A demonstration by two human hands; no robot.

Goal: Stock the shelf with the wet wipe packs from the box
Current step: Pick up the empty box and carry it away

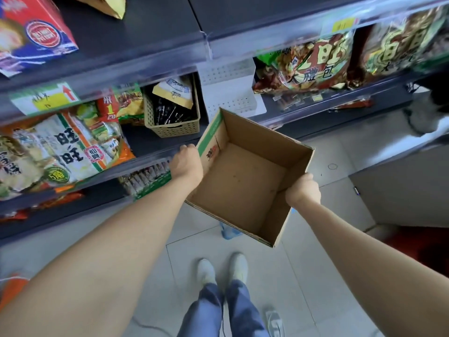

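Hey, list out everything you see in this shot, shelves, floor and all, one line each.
cardboard box: one, brown with a green stripe outside, empty, held above the floor
basket: one, beige, perforated, middle shelf, holding dark items
left snack bags: several, white, green and orange, lower-left shelf
right snack bags: several, green and red, right shelf
red carton: one, red and blue, top-left shelf
price tag: one, green and yellow with a red arrow, left shelf edge
shelving: dark grey, across the top
floor: pale tiles
blue-white item: one, on the floor, mostly hidden under the box; unidentifiable
shoes: two, white, bottom centre
left hand: grips the box's left wall
right hand: grips its near-right corner
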